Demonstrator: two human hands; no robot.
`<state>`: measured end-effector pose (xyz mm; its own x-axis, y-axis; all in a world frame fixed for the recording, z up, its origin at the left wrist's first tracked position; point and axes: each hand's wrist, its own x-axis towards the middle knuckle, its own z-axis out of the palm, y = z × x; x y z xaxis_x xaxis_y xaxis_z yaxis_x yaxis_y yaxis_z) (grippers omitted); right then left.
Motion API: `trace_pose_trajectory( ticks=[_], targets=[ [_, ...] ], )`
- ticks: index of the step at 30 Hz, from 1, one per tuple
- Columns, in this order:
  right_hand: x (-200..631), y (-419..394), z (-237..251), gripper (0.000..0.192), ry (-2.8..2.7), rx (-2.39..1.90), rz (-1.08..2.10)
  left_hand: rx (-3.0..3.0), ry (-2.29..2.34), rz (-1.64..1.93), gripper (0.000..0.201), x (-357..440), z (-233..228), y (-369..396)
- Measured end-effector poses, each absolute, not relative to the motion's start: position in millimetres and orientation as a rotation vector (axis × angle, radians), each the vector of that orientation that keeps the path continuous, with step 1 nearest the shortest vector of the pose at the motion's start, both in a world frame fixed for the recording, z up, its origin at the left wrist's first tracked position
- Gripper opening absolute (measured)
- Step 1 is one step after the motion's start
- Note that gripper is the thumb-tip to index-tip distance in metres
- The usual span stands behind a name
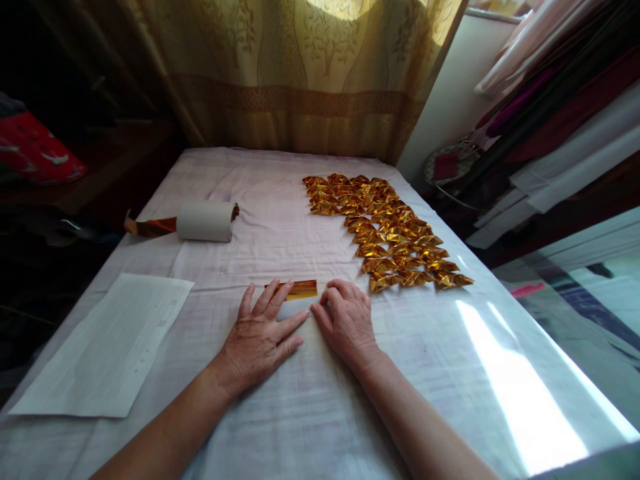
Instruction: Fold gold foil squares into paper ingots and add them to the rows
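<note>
Foil piece: a small gold rectangle lies flat on the table in front of the person, its pale side showing along the near edge, so it seems partly folded over.
Left hand: the left hand is spread, fingers apart, its fingertips resting over the left part of the foil piece.
Right hand: the right hand is curled, knuckles up, at the piece's right end; whether its thumb and finger pinch the edge, I cannot tell.
Done: many gold folded shapes sit in close rows on the far right of the table, apparently finished.
In progress: the piece at the hands is flat, unlike those puffed shapes, so it looks to be at an early fold.
Left over: a white roll lies at the far left with foil sticking out, perhaps more stock; how much remains is hidden.
Beside: a printed sheet lies on the near left.
</note>
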<state>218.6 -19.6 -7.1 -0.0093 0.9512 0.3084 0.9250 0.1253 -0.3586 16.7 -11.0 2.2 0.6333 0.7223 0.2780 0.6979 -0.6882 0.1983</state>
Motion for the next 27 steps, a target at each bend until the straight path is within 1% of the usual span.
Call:
trace_pose_trajectory(
  ticks=[4, 8, 14, 17, 19, 21, 24, 25, 27],
  targets=[
    [219, -20, -7, 0.010, -1.921, -1.809, 0.081, 2.745, 1.257, 0.452, 0.041, 6, -1, -13],
    [219, -19, -7, 0.010, -1.912, -1.796, 0.094, 2.800, 1.297, 0.372, 0.043, -22, -4, -16],
    [220, -19, -8, 0.010, -1.913, -1.779, 0.092, 2.865, 1.316, 0.326, 0.042, -50, 3, -19],
    [220, -19, -9, 0.009, -1.916, -1.763, 0.084, 2.839, 1.296, 0.412, 0.033, -41, 9, -14],
    [221, -19, -10, 0.009, -1.915, -1.746, 0.078, 2.777, 1.288, 0.539, 0.024, -28, 11, -8],
    [221, -19, -11, 0.008, -1.912, -1.732, 0.085, 2.678, 1.333, 0.660, 0.018, -15, 12, -1],
    [223, -19, -12, 0.008, -1.906, -1.706, 0.118, 2.578, 1.427, 0.696, 0.026, 0, 12, 6],
    [223, -20, -12, 0.011, -1.900, -1.695, 0.126, 2.566, 1.449, 0.684, 0.028, 3, 11, 8],
    [223, -20, -12, 0.022, -1.883, -1.664, 0.129, 2.555, 1.468, 0.662, 0.022, 6, 10, 8]
  ],
)
